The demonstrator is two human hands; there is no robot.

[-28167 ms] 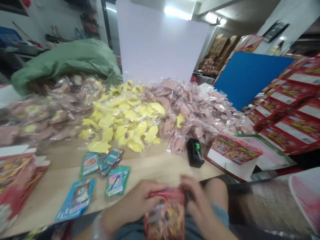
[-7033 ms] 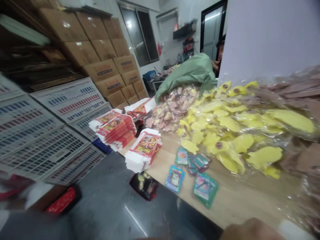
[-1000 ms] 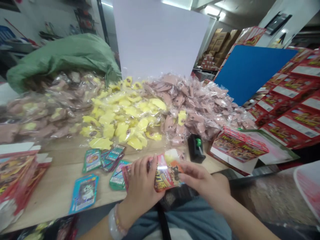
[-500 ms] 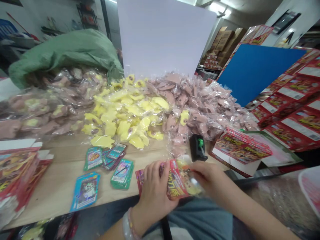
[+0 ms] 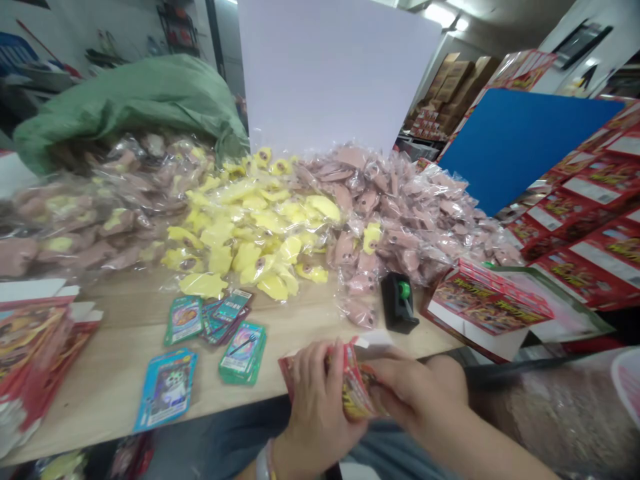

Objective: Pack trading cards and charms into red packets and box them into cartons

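A small red printed carton (image 5: 354, 387) is held at the table's front edge, above my lap. My left hand (image 5: 320, 393) lies over its left part, fingers bent around it. At its right end my right hand (image 5: 417, 390) grips the carton's side; those fingertips are partly hidden. A pale flap (image 5: 377, 340) sticks up behind the carton, between the hands. Left of them on the table lie a stack of green cards (image 5: 243, 353), another green stack (image 5: 183, 319), a fanned pile of cards (image 5: 227, 315) and a blue-edged stack (image 5: 167, 387).
Behind are heaps of bagged yellow pieces (image 5: 260, 220) and bagged pinkish pieces (image 5: 400, 200). A black tape dispenser (image 5: 397, 303) and an open red display box (image 5: 490, 300) stand right. Flat cartons (image 5: 35, 347) are stacked left; a green sack (image 5: 135, 100) lies behind.
The carton's printed face has turned and now shows narrower. My right hand has moved slightly down and curled closer around the carton's end. A pale flap now stands up behind.
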